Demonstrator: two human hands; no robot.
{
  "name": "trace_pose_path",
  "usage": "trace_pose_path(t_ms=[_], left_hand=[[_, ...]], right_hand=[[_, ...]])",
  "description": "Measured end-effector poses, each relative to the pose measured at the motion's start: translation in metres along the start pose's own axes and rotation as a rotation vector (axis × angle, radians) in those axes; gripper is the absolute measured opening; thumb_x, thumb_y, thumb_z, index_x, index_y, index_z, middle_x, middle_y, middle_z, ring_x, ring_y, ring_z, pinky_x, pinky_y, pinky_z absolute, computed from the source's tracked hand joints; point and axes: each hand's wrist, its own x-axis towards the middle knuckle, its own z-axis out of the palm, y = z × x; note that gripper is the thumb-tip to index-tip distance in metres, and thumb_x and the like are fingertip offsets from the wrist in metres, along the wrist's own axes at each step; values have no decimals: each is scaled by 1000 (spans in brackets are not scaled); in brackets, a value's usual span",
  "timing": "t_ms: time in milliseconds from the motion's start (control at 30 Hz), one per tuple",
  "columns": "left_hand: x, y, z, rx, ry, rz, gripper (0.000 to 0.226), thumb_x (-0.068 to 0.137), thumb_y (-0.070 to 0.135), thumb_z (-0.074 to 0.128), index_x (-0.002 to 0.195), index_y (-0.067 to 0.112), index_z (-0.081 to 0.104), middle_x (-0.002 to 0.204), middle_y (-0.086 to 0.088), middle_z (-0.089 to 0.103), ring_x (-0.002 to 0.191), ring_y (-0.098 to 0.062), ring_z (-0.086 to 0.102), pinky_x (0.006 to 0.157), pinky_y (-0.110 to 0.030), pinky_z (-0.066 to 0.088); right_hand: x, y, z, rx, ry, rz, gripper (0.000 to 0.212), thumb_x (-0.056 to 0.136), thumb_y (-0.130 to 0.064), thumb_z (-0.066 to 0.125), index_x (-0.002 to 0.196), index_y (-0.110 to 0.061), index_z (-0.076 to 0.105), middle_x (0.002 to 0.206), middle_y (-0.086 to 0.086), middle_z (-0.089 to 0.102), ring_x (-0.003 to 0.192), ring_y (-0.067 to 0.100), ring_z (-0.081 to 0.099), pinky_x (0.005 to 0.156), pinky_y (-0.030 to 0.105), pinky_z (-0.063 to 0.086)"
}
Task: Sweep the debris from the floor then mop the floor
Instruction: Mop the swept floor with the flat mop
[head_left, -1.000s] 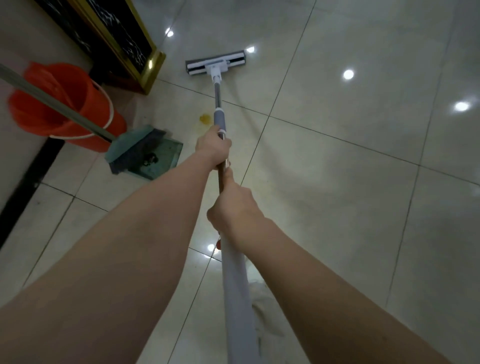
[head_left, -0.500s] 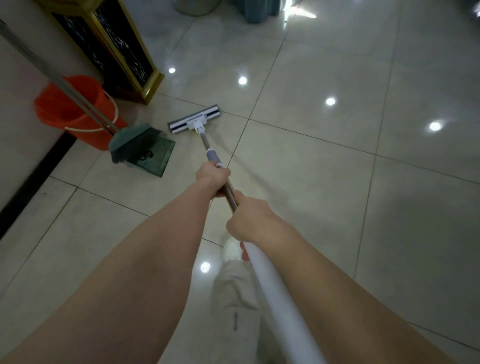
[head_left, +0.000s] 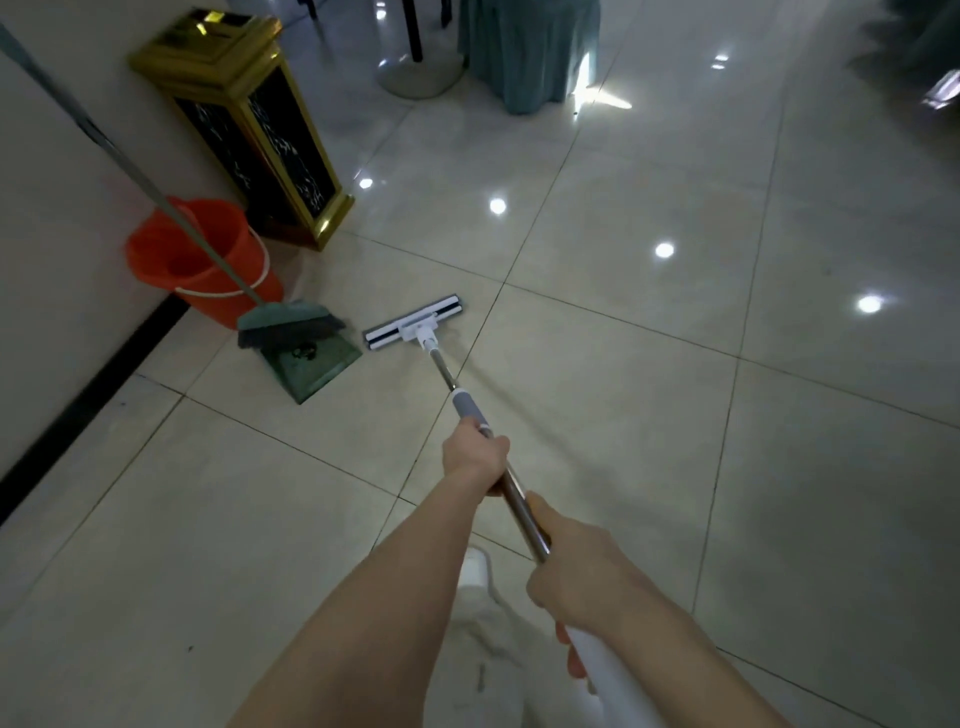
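Fingers (head_left: 498, 448) of both hands were closed around the flat mop's pole (head_left: 519, 499).
Its head (head_left: 413, 323) lay just beside the dustpan (head_left: 311, 366); a sideways stroke could knock it and spill the debris (head_left: 303, 351).

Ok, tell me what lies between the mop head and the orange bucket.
In the head view, the green dustpan with the broom resting on it lies between the mop head and the orange bucket.
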Motion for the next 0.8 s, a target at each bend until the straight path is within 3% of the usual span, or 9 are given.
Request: trace_pose_path(t_ms=[133, 333, 500, 667, 800], left_hand=[[36, 23, 0, 26, -9, -3, 34, 84, 17, 60, 117, 14, 54, 106, -15, 58, 83, -33, 63, 53, -43, 59], [117, 57, -23, 88, -5, 11, 30, 86, 15, 58, 116, 13, 52, 103, -14, 57, 75, -29, 62, 50, -37, 57], [189, 90, -52, 116, 13, 13, 31, 84, 17, 60, 114, 14, 53, 105, -15, 58, 82, -34, 64, 56, -45, 60], [210, 99, -69, 95, -24, 5, 24, 85, 13, 61, 106, 14, 51, 103, -15, 58, 68, -25, 62, 38, -27, 49], [185, 81, -59, 74, -72, -10, 28, 85, 12, 60, 109, 19, 49, 106, -14, 57, 78, -30, 63, 42, -30, 51]], right_hand=[[34, -18, -18, 29, 5, 82, 87, 80, -3, 42, 145, -54, 19, 86, 9, 59, 52, 25, 62, 52, 29, 55], [108, -66, -35, -9, -8, 54, 87, 80, -7, 46, 147, -51, 14, 102, 8, 59, 79, 29, 68, 74, 34, 58], [172, -116, -49, 17, 22, 4, 84, 81, -1, 46, 148, -45, 18, 89, 8, 57, 67, 29, 65, 65, 34, 57], [196, -131, -48, 26, 22, -27, 79, 85, -5, 47, 148, -43, 19, 84, 4, 53, 59, 20, 59, 51, 25, 48], [165, -111, -32, 112, 1, 38, 85, 85, -2, 41, 148, -50, 9, 92, 11, 55, 57, 25, 63, 52, 34, 57]])
